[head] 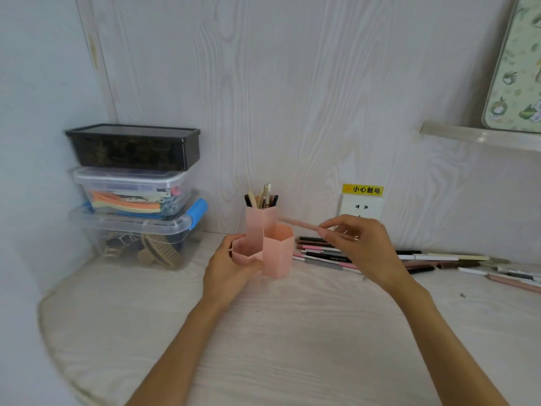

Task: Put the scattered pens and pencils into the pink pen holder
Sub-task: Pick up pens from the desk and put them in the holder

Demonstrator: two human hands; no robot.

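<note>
The pink pen holder [278, 250], made of three hexagonal tubes, stands on the desk near the wall. Its tallest rear tube holds several pens and pencils [262, 197]; the two lower tubes look empty. My left hand [231, 266] grips the low left tube. My right hand [360, 247] pinches a pink pencil [297, 223] at its right end, held nearly level in the air, with its tip pointing left beside the tall tube. Several scattered pens and pencils [325, 254] lie on the desk to the right of the holder, partly hidden behind my right hand.
A stack of three plastic storage boxes [134, 197] fills the back left corner. A wall socket [361, 208] with a yellow warning sticker sits behind my right hand. More pens [509, 276] lie at the far right. A shelf edge [480, 136] juts out at upper right.
</note>
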